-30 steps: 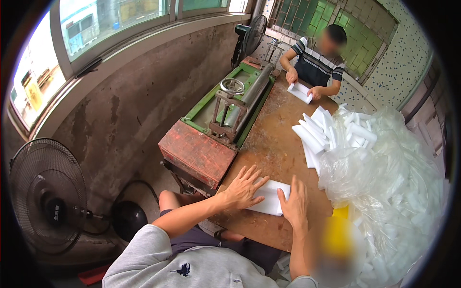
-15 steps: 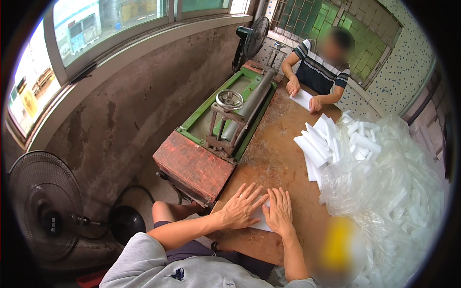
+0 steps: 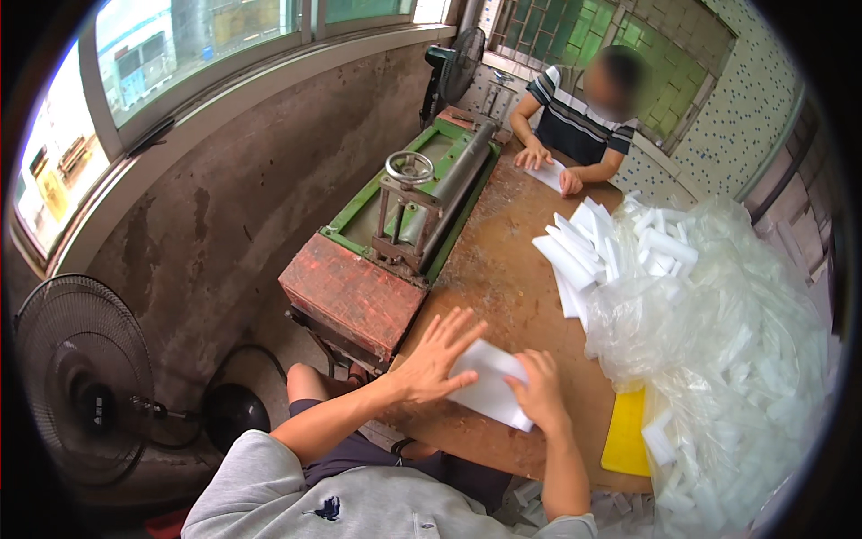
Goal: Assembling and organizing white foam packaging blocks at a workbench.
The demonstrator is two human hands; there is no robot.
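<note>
A flat white rectangular sheet point(image 3: 491, 388), which looks like foam, lies at the near edge of the wooden table. My left hand point(image 3: 438, 357) is open with fingers spread over the sheet's left edge; whether its fingertips touch the sheet is hard to tell. With thumb on top and fingers curled round the right edge, my right hand point(image 3: 540, 388) grips the sheet. To the right, a pile of similar white foam pieces point(image 3: 579, 247) rests on the table beside a clear plastic bag point(image 3: 718, 332) full of them.
Left of the table point(image 3: 489, 296) stands a green machine point(image 3: 422, 207) with a roller and handwheel. Across the table a person point(image 3: 575, 126) has both hands on another white piece. A yellow panel point(image 3: 627, 433) sits at the right edge. One fan point(image 3: 85, 386) stands left, another point(image 3: 462, 67) behind.
My hands have moved apart, baring more of the sheet. My right hand has gone from lying flat to gripping its right edge. The person opposite has flattened one hand on their piece.
</note>
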